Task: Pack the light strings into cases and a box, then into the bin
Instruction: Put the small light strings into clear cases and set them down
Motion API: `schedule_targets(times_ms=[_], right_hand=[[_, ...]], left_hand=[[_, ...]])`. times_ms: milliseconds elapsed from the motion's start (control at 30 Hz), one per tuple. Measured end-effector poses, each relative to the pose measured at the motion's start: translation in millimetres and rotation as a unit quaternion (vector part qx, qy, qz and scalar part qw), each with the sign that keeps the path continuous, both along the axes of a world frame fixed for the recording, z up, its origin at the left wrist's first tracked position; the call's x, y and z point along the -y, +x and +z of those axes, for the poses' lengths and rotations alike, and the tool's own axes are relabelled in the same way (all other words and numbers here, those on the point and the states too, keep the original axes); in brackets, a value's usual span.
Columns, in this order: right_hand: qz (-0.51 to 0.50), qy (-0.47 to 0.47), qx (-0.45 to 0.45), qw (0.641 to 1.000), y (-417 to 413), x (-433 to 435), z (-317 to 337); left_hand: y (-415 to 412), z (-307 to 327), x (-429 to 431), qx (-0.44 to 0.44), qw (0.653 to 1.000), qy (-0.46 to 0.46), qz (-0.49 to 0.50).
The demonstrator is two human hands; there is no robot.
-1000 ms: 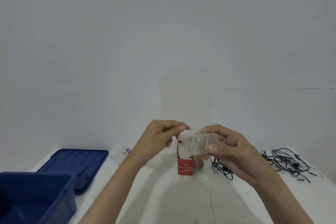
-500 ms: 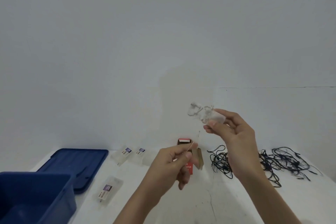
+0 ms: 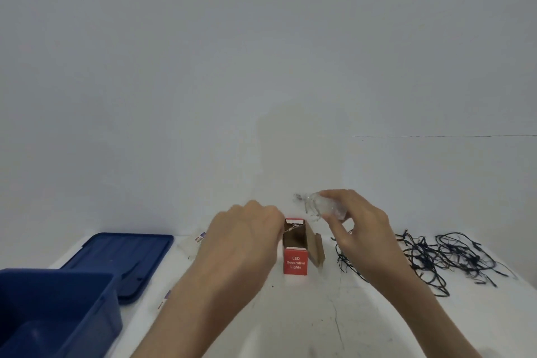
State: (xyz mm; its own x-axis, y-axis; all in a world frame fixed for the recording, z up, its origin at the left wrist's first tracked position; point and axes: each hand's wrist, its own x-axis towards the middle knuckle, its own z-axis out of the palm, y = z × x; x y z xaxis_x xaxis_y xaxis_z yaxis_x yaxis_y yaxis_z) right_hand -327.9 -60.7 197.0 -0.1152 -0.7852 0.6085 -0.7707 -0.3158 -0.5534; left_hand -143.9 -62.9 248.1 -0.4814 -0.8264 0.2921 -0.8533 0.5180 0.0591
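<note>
Lights (image 3: 308, 205) on thin, bendy wire look light and easy to tangle, pinched with a clear case (image 3: 331, 206) in the right hand (image 3: 359, 229) above the red box (image 3: 295, 261) by the worktop's back edge, while the left hand (image 3: 247, 238) is curled shut beside the box, maybe on wire I cannot see.

Left hand (image 3: 247, 237) low, fingers curled, knuckles up; right hand (image 3: 359, 225) raised, fingers pinched closed.

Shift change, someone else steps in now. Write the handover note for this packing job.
Right hand: holds a clear case with wire string spilling out, above the table.
Left hand: closed, at the open red box; its grasp is hidden.
Dark light strings lie loose at right.
Blue bin open at left, lid beside it.
Left: all packing.
</note>
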Motion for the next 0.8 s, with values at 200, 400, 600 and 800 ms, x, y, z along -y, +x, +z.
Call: schedule_targets(times_ms=[200,400,600,800], right_hand=[[0.104,0.151,0.047,0.982,-15.0,-3.8,-0.6],[0.299,0.212,0.286,0.885,-23.6,-15.7,5.8],[0.332,0.147,0.500,0.786,-18.7,-8.3,2.2],[0.217,0.067,0.580,0.782,-10.3,-4.1,4.7]], left_hand=[[-2.2,21.1,22.7,-0.018,0.987,-0.127,-0.093],[-1.5,-13.5,60.2,-0.229,0.966,0.011,-0.121],[-21.3,-47.9,43.1,-0.495,0.801,0.310,-0.133],[-43.1,-65.8,17.5,-0.573,0.709,0.396,-0.109]])
